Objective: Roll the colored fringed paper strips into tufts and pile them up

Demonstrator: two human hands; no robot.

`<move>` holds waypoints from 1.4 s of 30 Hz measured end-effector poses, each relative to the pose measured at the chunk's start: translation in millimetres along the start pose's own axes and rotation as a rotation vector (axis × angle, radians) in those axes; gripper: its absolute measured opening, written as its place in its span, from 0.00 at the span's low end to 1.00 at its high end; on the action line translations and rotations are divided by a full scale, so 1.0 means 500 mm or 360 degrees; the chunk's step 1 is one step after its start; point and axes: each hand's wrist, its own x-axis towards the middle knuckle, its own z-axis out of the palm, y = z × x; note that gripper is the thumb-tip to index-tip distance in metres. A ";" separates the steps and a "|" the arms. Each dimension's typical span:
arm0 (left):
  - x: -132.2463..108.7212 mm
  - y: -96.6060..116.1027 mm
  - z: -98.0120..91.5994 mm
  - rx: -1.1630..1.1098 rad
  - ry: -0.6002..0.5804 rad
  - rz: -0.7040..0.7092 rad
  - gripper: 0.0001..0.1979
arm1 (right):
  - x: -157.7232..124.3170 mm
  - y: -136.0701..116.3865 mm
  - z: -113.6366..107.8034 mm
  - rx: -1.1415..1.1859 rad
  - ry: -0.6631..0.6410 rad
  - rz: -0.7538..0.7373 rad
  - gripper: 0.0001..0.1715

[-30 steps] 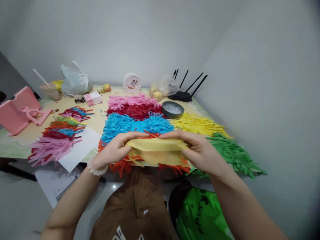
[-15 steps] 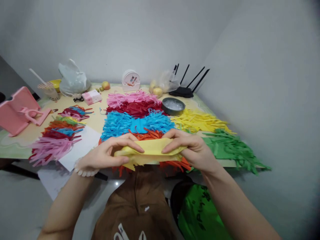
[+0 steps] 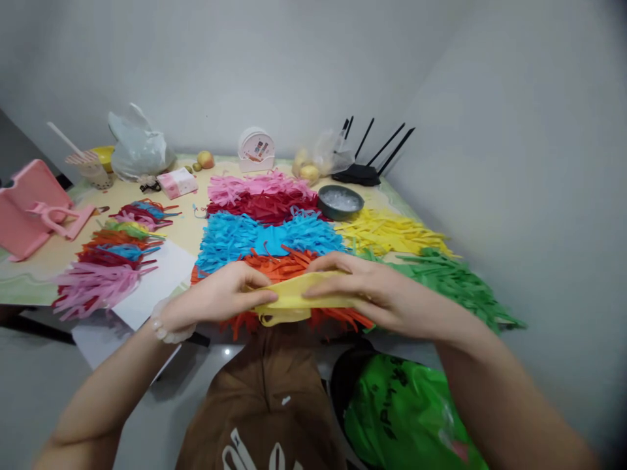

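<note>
With the blue fringe (image 3: 272,240) as the landmark, both hands meet on its near side, raised above the near part of the orange fringe (image 3: 274,264), and between them is a folded strip of yellow paper (image 3: 289,294). The left hand (image 3: 228,290) comes in from the blue fringe's near left, back of the hand uppermost, wrist slightly bent and ringed by a pale beaded bracelet (image 3: 169,326); its thumb and curled fingers pinch the strip's left end. The right hand (image 3: 377,294) reaches in from the near right, its forearm slanting inward. Its fingers are long and gently bent, fanned a little apart, two of them lying along the strip toward the left hand, while a lower digit sits under the right end, so the paper is gripped there; how firmly, I cannot tell. The strip is nearly level and partly hidden by the fingers. Right of the blue fringe lies a yellow fringe (image 3: 394,232), with a green fringe (image 3: 455,287) nearer, past the right wrist; a dark red fringe (image 3: 264,207) borders its far side.
</note>
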 end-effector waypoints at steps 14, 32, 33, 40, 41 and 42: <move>-0.009 0.018 0.007 0.0161 0.0155 0.0056 0.14 | 0.043 -0.005 0.054 0.0059 0.0004 0.0507 0.16; -0.033 -0.022 0.032 -0.0232 0.0564 0.0106 0.07 | -0.024 -0.006 0.110 0.0607 0.0677 0.0632 0.07; -0.034 -0.024 0.035 -0.0282 0.0591 0.0116 0.08 | -0.027 -0.005 0.116 0.0685 0.0715 0.0638 0.06; -0.038 -0.032 0.059 -0.0218 0.0801 0.0293 0.10 | -0.037 0.009 0.141 0.1032 0.0908 0.0654 0.02; -0.039 -0.033 0.061 -0.0239 0.0794 0.0342 0.10 | -0.038 0.011 0.142 0.1065 0.0922 0.0641 0.02; -0.039 -0.034 0.061 -0.0273 0.0776 0.0394 0.11 | -0.038 0.013 0.143 0.1088 0.0933 0.0617 0.03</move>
